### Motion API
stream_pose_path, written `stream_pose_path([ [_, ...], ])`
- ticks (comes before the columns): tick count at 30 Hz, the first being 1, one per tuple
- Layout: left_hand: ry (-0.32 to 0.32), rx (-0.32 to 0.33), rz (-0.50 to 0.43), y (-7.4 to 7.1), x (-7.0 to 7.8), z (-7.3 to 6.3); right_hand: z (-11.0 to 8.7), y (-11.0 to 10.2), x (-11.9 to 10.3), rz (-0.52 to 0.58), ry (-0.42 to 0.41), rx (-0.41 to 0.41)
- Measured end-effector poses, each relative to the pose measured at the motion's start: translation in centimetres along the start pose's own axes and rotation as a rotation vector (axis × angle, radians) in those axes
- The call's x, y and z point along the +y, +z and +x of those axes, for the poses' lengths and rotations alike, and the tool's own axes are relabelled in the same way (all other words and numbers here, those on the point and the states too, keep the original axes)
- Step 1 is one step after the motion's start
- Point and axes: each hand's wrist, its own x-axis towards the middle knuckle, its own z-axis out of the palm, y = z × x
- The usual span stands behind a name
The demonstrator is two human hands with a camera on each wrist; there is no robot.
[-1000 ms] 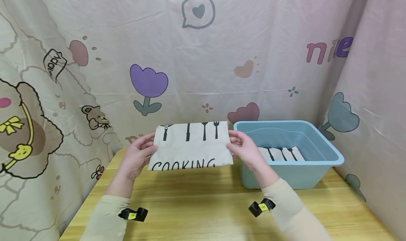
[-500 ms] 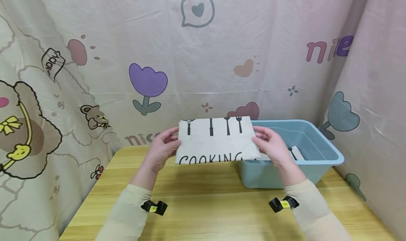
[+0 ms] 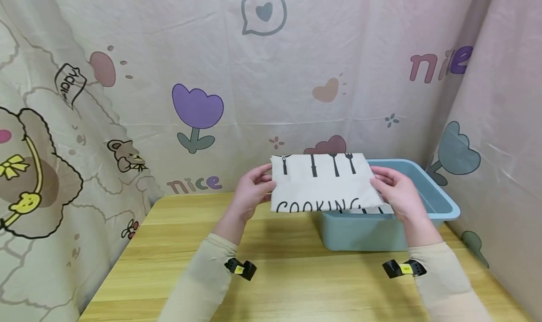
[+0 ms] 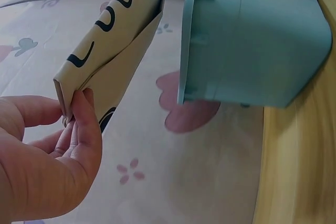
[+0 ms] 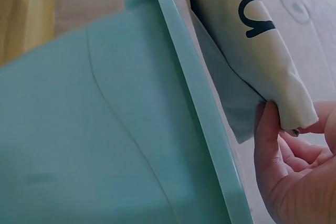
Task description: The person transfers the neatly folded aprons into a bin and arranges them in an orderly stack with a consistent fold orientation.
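Note:
A folded white cloth, printed with dark cutlery and the word COOKING, is held up level between both hands. My left hand pinches its left edge, thumb on top and fingers beneath. At the opposite edge, my right hand grips it the same way. The blue plastic bin stands under the cloth's right part, and in the right wrist view the bin's rim runs close beside the cloth. Another printed white cloth lies inside the bin, mostly hidden by the held one.
The wooden table extends left and in front of the bin. A patterned curtain hangs behind and along both sides, with the right side close to the bin. A black wrist camera sits on each sleeve.
Both hands have carried the folded cloth rightward and slightly up, from left of the bin to partly over it. The cloth inside the bin is now more covered from view.

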Motion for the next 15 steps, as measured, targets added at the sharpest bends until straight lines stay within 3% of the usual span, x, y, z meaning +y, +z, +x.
stream_pose_path([
  [10, -0.01, -0.025, -0.04, 4.1, -0.7, 0.9, 0.5, -3.2, 1.4, -0.036, 0.031, 0.084],
  [15, -0.012, -0.02, -0.028, 6.1, -1.0, 1.4, 0.7, -4.5, 2.0, -0.003, 0.045, 0.117],
])
